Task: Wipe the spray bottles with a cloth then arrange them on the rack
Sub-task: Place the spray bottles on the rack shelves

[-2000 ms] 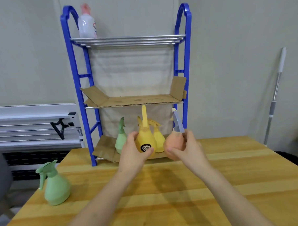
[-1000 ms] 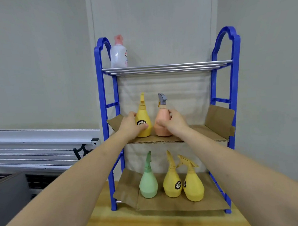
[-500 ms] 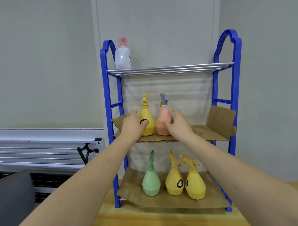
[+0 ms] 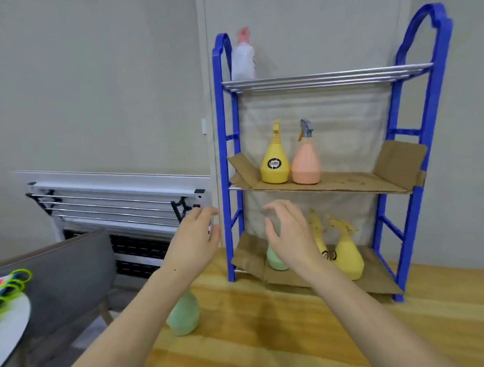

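Rack: the blue rack [image 4: 224, 162] stands on the wooden counter [image 4: 297, 328] at the right of the frame, with three shelves; the middle and bottom ones are lined with cardboard.
Top shelf: one white bottle [image 4: 242, 60] with a pink cap, at the left end, upper centre of the frame.
Middle shelf: a yellow bottle [image 4: 274, 161] and a peach bottle [image 4: 306, 164] stand upright just beside each other toward the left end; the rest of that shelf holds nothing visible.
Bottom shelf: a pale green bottle [image 4: 276, 261], partly hidden behind the right hand, and two yellow bottles [image 4: 346, 256] to its right, all upright.
Left hand: the left hand [image 4: 195, 241] hangs in mid-air left of the rack, fingers loosely curled, its grip apart and holding nothing.
Right hand: the right hand [image 4: 291, 234] hovers in front of the bottom shelf, fingers spread and bent, its grip apart and touching no bottle as far as can be seen.
Left to do: a green bottle [image 4: 184, 315] stands on the counter at lower centre, below the left forearm, off the rack.
Cloth: no cloth can be made out; whether the green bottle has been wiped cannot be told.
Progress: judged late in the task, with six bottles shelved and one apparently remaining to be placed.
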Motion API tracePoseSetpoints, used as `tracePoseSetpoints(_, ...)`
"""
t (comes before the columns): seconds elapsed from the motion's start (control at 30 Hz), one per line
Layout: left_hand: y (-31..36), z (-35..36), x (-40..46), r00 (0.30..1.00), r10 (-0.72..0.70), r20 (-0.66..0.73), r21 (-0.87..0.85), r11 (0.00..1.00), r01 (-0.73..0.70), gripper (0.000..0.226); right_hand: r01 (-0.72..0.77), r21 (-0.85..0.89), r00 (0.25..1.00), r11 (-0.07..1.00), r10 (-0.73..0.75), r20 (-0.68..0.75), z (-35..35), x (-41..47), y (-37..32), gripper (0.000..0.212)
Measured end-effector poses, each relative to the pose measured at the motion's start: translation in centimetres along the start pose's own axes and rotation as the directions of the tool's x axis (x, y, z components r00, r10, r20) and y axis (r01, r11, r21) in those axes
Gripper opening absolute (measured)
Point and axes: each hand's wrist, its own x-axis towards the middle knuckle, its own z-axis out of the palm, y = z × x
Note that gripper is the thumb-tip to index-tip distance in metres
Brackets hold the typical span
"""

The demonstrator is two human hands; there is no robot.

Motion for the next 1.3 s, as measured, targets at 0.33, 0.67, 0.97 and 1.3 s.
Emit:
tracePoseSetpoints(0.33,-7.8,-1.6,-8.2,0.988,-0.149,0.026,0.077,0.986,0.147,0.031,-0.212,0.158,0.909,0.965,0.135,0.394,12.9,-7.2,-6.5,0.029)
tracePoseSetpoints(0.67,-11.5,-1.0,-10.4,0.946,-0.297,0.129,0.063,0.954,0.292,0.026,-0.531,0.275,0.758,0.801,0.304,0.577,19.5,-8.9,-9.6,0.052)
tracePoseSetpoints(0.97,-10.9,0.3,-11.0,0.930,-0.351,0.108,-0.015,0.935,0.355,0.002,-0.581,0.304,0.765,0.755,0.378,0.522,19.3,-9.7,-8.1,0.035)
tracePoseSetpoints(1.3,-7.4,1.7,-9.9,0.931,-0.330,0.156,-0.061,0.938,0.342,0.019,-0.482,0.356,0.787,0.801,0.218,0.577,14.0,-11.3,-5.2,0.008)
